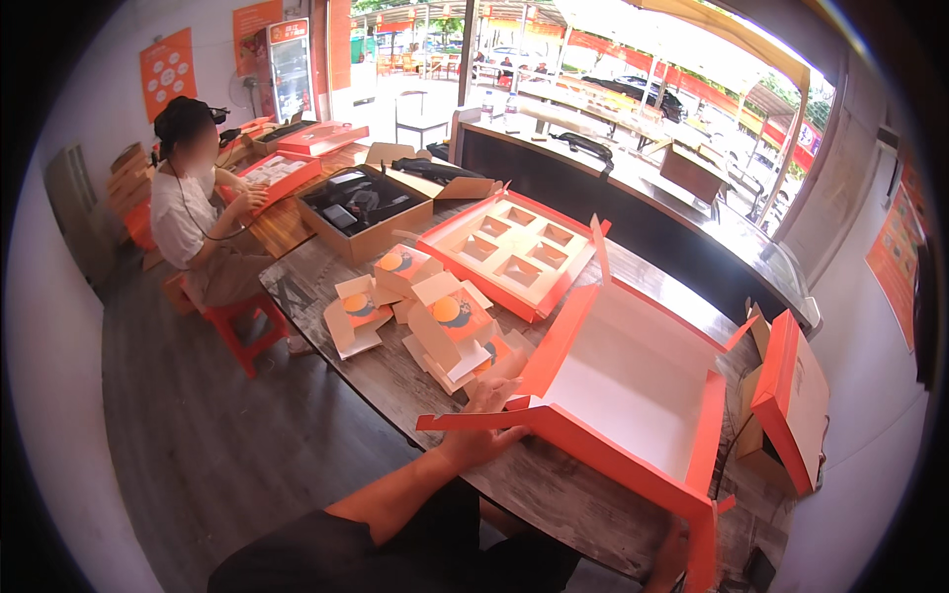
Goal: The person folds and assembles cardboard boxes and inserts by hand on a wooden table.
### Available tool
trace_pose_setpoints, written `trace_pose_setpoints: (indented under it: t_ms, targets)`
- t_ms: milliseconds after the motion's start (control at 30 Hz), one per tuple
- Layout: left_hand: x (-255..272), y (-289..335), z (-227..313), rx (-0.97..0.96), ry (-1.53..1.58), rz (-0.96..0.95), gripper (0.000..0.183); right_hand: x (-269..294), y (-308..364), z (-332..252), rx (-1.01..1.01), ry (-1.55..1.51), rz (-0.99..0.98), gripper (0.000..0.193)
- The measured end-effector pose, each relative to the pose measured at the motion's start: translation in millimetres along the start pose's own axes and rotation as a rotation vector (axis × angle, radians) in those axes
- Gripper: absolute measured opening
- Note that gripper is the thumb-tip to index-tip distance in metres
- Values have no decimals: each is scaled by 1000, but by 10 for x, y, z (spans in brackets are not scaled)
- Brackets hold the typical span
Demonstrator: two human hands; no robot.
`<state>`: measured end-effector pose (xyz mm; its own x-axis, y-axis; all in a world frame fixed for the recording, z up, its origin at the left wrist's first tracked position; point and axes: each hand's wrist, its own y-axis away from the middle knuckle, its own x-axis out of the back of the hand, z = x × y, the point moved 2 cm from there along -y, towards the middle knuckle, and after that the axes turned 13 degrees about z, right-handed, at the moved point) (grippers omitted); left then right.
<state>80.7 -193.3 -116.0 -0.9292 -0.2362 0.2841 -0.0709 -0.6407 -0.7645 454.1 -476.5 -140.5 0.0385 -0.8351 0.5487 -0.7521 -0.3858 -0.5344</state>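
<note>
A large orange cardboard box [633, 393] with a pale inside lies open on the table in front of me, its walls partly folded and loose flaps sticking out at the corners. My left hand [479, 425] grips it at the near left corner, with the thumb on the near side of a flap and the fingers behind. At the lower edge, my right hand or wrist [670, 561] shows dimly beside the box's near right flap; its fingers are hidden. Several small printed folding cartons [450, 321] stand with open lids just beyond my left hand.
Behind the cartons sits an orange tray [509, 247] with square compartments. A brown carton [361, 212] holds dark gear. At right, an orange-edged box [791, 405] leans on another carton. A seated person [193, 198] works at the far left. A dark counter [593, 193] runs behind the table.
</note>
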Motion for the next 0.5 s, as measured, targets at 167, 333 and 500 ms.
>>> trace_pose_setpoints:
  t_ms: [167,333,500]
  targets:
    - [58,-16,56,-114,-70,14,43,-101,48,1,-75,-97,-4,32]
    - [104,-120,165,-244,37,3,21,-107,94,5,-110,-122,2,33]
    - [109,-100,175,-245,48,-37,19,-165,111,14,-127,-141,-12,33]
